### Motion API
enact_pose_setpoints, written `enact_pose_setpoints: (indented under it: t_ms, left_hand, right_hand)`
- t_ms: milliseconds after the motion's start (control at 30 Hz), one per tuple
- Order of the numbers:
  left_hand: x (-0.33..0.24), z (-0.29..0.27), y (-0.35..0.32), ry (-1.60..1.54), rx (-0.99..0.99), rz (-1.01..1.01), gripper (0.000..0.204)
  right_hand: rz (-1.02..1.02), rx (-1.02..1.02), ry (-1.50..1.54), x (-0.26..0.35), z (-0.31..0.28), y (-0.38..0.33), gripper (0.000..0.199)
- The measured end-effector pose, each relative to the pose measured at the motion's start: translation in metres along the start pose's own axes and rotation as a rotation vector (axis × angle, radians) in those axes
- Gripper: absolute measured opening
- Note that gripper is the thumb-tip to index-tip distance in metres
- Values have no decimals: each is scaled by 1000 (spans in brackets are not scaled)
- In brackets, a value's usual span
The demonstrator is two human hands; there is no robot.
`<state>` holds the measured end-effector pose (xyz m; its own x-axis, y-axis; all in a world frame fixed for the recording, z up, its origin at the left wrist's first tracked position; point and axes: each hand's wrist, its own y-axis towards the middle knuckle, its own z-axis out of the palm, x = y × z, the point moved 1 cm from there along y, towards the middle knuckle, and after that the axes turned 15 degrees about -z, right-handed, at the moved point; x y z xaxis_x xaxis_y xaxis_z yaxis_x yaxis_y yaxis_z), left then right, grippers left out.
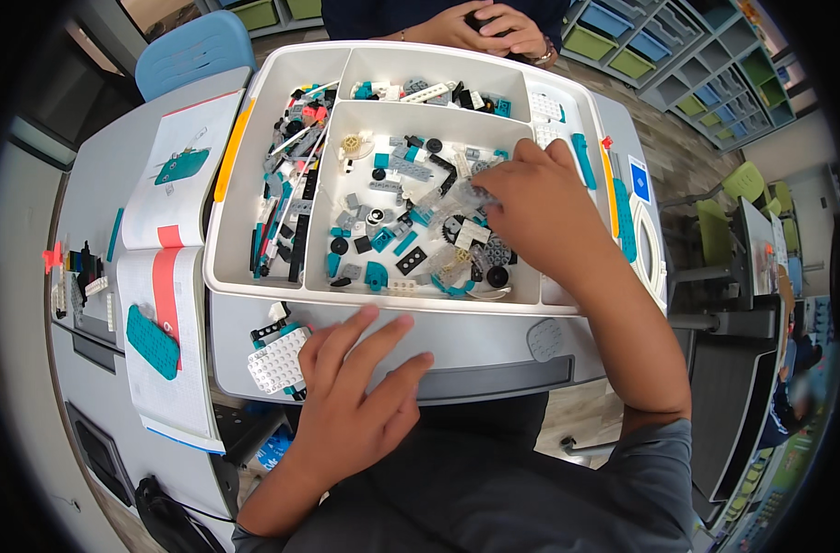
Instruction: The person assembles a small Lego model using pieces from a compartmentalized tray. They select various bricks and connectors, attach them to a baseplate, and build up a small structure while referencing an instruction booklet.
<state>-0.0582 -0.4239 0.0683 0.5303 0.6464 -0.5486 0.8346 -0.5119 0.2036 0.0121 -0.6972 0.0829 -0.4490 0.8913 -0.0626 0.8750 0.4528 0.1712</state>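
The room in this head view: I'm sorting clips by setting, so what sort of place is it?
Probably a classroom or school makerspace. A white sorting tray of small plastic building parts sits by an open instruction booklet, with shelves of coloured storage bins behind and a blue chair and green chairs around.

An open instruction booklet (176, 249) lies on the tabletop (97, 175) just left of the white sorting tray (254, 166); its white pages carry a teal drawing, a red stripe and a teal plate. A small square blue-and-white label (639, 181) sits by the tray's right rim.
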Motion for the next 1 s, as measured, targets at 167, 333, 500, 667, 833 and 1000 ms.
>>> enact_pose_setpoints:
  t_ms: [167, 333, 500, 667, 833, 1000]
  left_hand:
    - [14, -13, -17, -158, -80, -15, 39]
    - [17, -11, -17, -353, -126, -16, 29]
    - [-2, -23, -19, -368, -58, 15, 16]
    - [-28, 0, -26, -561, 92, 49, 14]
    - [-32, -2, -37, -472, 36, 97, 40]
    - [-12, -10, -42, -536, 47, 26, 35]
  right_hand:
    - [211, -363, 298, 1, -36, -28, 21]
    - [598, -811, 809, 27, -43, -109, 18]
    - [606, -748, 1004, 70, -34, -140, 18]
    - [252, -614, 678, 116, -58, -124, 22]
    - [166, -552, 495, 114, -71, -126, 33]
    - [272, -557, 382, 91, -71, -142, 33]
